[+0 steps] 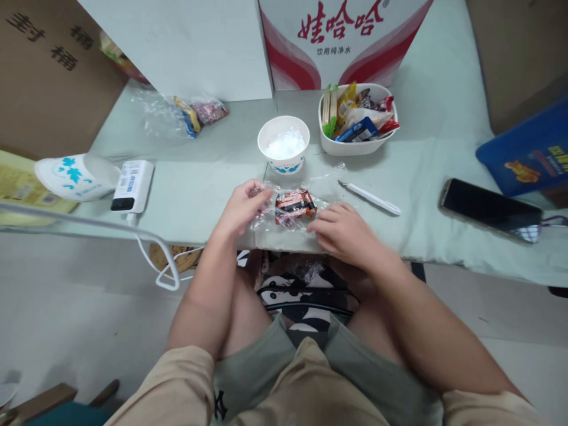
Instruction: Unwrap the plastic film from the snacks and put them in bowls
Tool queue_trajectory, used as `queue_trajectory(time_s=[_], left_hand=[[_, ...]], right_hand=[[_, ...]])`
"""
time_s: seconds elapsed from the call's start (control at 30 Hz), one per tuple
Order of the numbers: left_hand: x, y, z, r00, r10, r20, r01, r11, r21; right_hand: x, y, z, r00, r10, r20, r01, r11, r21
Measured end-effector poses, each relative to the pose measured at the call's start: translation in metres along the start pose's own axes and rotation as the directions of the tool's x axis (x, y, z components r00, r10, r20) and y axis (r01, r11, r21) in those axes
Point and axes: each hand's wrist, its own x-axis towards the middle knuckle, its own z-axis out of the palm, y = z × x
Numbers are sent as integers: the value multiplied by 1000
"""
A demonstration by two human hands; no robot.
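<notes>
A clear plastic bag (290, 208) with several small red and orange wrapped snacks lies on the pale green cloth at the table's front edge. My left hand (242, 207) pinches the bag's left end, fingers closed on the plastic. My right hand (341, 231) rests on the bag's right side with its fingers curled onto the plastic. Just behind the bag stands a white paper cup (284, 145) holding crumpled clear plastic. A white tub (357, 118) full of mixed wrapped snacks sits to the cup's right.
A white pen-like tool (370, 198) lies right of the bag. A dark phone (490, 210) and a blue package (528, 148) are at far right. A white power bank (133, 184), an overturned cup (77, 176) and another snack bag (190, 112) lie left. Cartons stand behind.
</notes>
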Motion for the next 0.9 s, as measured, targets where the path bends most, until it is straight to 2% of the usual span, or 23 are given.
queue_trajectory(time_s=[0.13,0.27,0.33,0.4,0.47,0.53,0.6,0.73,0.9], left_hand=[[7,-2,-2,996,9,-93,-17,996,-90],[13,-5,-2,981,89,-173,-104,991,-85],[12,-6,-1,986,99,-136,-115,987,-116],[8,-5,2,994,97,-46,-104,976,-193],[1,-2,4,994,90,64,-69,959,-276],[-5,1,8,986,83,144,-30,941,-336],[-8,3,13,979,64,191,13,926,-376],[-7,4,22,971,1,238,104,899,-426],[-2,5,26,958,-16,288,159,862,-481]], right_hand=[[0,-5,-3,992,-112,51,106,988,111],[-4,-13,-10,982,-76,174,41,979,200],[-5,-14,-11,991,-5,137,-21,982,190],[-5,-11,-8,997,81,10,-81,986,145],[-3,-6,-4,977,151,-151,-133,983,126],[-1,-1,1,952,171,-253,-134,979,156],[2,2,6,953,151,-262,-106,978,180],[3,6,13,980,96,-174,-72,987,142],[4,7,12,978,180,-110,-171,982,86]])
